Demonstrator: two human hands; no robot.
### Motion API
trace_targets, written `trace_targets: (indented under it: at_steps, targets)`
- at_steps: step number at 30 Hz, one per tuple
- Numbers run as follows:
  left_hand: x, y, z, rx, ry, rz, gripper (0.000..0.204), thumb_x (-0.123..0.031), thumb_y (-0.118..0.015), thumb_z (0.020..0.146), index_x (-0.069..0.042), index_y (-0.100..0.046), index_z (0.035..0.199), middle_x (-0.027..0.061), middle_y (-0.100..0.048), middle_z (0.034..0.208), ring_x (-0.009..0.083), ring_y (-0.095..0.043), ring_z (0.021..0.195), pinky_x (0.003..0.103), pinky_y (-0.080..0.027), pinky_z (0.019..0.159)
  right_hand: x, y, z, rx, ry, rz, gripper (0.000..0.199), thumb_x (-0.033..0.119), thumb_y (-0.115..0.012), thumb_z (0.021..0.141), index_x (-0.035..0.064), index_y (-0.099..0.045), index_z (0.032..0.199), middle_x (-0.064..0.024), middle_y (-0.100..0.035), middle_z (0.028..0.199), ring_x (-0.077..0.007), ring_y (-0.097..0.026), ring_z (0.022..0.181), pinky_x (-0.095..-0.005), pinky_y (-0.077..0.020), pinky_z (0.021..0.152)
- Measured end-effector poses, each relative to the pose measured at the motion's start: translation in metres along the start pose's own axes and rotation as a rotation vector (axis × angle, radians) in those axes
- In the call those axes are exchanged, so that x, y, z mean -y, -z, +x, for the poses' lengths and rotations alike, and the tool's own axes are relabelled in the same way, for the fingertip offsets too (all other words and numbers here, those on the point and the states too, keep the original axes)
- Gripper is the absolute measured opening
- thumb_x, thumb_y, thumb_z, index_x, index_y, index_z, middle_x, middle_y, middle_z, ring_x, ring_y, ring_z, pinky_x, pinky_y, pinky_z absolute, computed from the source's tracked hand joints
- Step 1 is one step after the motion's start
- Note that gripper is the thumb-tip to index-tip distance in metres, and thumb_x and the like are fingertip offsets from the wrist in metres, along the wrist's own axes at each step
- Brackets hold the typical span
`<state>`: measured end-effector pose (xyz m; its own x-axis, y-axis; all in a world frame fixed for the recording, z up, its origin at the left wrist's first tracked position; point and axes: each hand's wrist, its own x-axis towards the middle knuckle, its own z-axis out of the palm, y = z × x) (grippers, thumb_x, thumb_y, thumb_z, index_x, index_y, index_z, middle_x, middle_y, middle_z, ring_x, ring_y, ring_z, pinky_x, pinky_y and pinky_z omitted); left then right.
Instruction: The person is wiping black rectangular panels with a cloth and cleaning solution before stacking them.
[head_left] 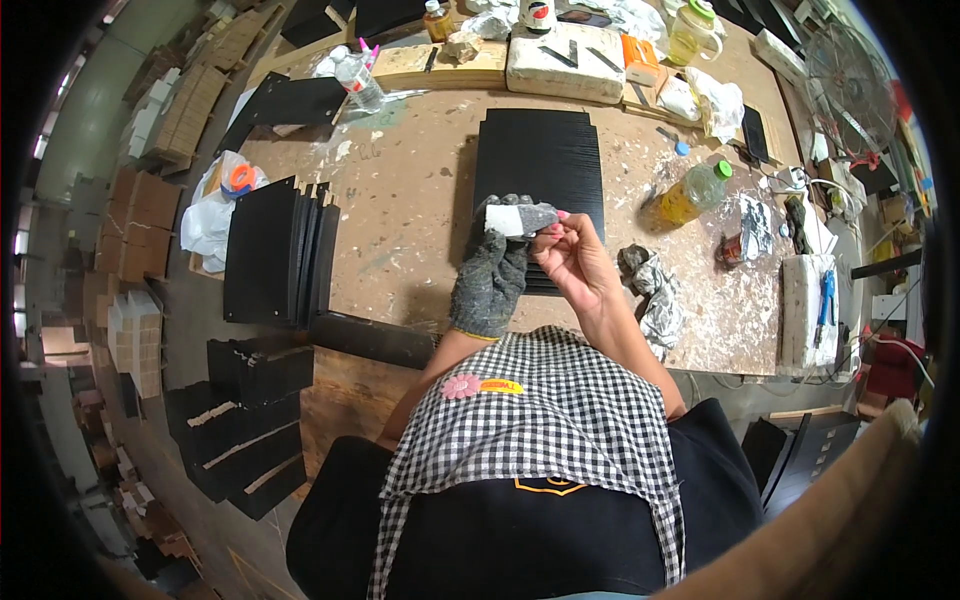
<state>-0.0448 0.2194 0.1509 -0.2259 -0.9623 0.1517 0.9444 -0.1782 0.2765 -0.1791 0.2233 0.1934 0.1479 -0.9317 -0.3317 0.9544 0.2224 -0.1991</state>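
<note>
A tall stack of black boards (540,155) lies on the worktable in front of me. Over its near part, my left hand (490,280), in a dark grey knit glove, is closed around a small white and grey piece (506,220); I cannot make out its kind. My bare right hand (578,262) has its thumb and fingertips pinched at the grey end of that piece. Beside my right forearm sits a crumpled, paint-stained cloth or plastic wad (658,310).
More black boards (268,255) stand on edge at the left. A green-capped bottle (692,195) and a black-smeared container (745,240) are at the right. A white foam block (565,68) lies across the back. Black panels (245,430) rest low at the left, and a fan (850,80) stands far right.
</note>
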Motion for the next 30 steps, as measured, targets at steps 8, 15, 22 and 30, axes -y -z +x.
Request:
trace_targets:
  at_steps: [8,15,22,30]
  targets:
    - [0.019,0.005,0.006,0.066,0.008,0.076,0.044,-0.014,-0.059,0.1,-0.001,-0.049,0.14,0.016,-0.054,0.141,0.0309,-0.049,0.134,0.043,-0.042,0.115,0.017,0.014,-0.024,0.03,0.124,0.112,0.01,0.0,-0.065,0.09,-0.0005,-0.055,0.092,-0.0054,-0.058,0.08,-0.0124,-0.055,0.071,-0.0266,-0.0508,0.066]
    - [-0.092,0.056,0.042,0.009,-0.225,-0.227,0.045,-0.018,-0.057,0.099,0.002,-0.049,0.139,0.0184,-0.054,0.141,0.0327,-0.051,0.132,0.047,-0.046,0.114,0.24,0.166,-0.19,-0.587,1.107,-0.964,0.014,0.015,-0.067,0.095,0.0034,-0.063,0.101,-0.0028,-0.06,0.088,-0.0126,-0.058,0.082,-0.0242,-0.0491,0.074]
    - [-0.082,0.03,0.047,0.089,-0.051,-0.276,0.047,-0.014,-0.068,0.093,0.001,-0.053,0.135,0.0185,-0.055,0.139,0.0371,-0.047,0.135,0.051,-0.04,0.117,0.205,0.194,-0.322,-1.431,0.022,-2.375,0.022,0.019,-0.075,0.078,0.0002,-0.065,0.085,-0.0218,-0.068,0.083,-0.042,-0.066,0.083,-0.0516,-0.0512,0.075]
    - [-0.068,0.039,0.029,0.007,0.162,-0.236,0.049,-0.024,-0.064,0.098,-0.005,-0.05,0.141,0.0195,-0.058,0.133,0.0376,-0.055,0.125,0.049,-0.052,0.105,0.132,0.047,-0.127,-0.572,0.781,-2.173,0.024,0.001,-0.073,0.082,-0.0022,-0.065,0.104,-0.0191,-0.07,0.103,-0.0348,-0.07,0.094,-0.0395,-0.0556,0.079]
